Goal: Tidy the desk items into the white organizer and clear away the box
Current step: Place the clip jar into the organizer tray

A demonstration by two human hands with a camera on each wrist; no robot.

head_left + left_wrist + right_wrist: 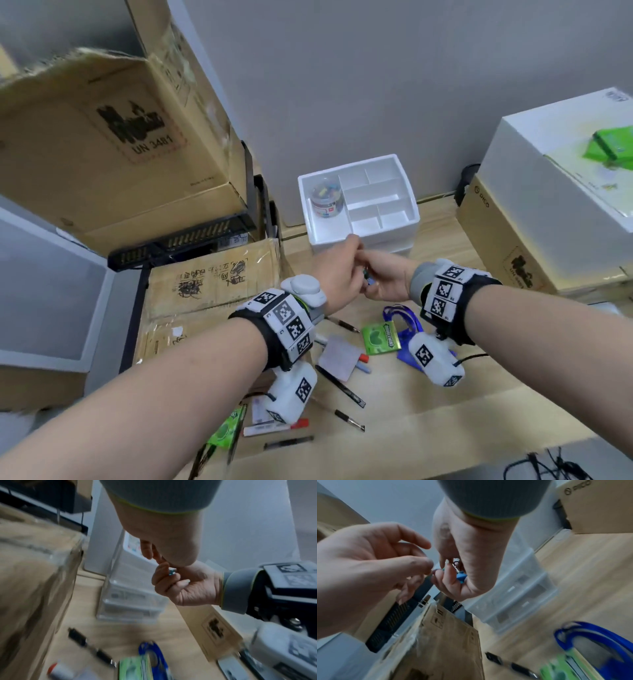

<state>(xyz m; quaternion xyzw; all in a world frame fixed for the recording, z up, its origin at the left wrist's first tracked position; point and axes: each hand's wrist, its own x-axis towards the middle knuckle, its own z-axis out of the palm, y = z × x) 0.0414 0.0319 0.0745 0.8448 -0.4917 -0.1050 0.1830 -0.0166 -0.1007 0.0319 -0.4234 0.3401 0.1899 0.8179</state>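
Observation:
The white organizer (320,235) stands at the back of the desk, with a clear jar of coloured clips (327,200) in its left compartment. In front of it my right hand (371,279) is cupped, its fingers curled round small binder clips (461,576), one of them blue (172,572). My left hand (344,262) reaches in from the left, its fingertips (428,562) at the right hand's fingers. Its thumb and forefinger stay apart and loosely bent, with nothing seen between them. The taped cardboard box (212,284) lies left of the hands.
Under my wrists lie black pens (339,380), a red-capped marker (274,428), a pad of notes (339,358), a green gum packet (380,337) and a blue lanyard (404,322). Stacked cartons stand at the left and right, and a black rack (191,240) behind the box.

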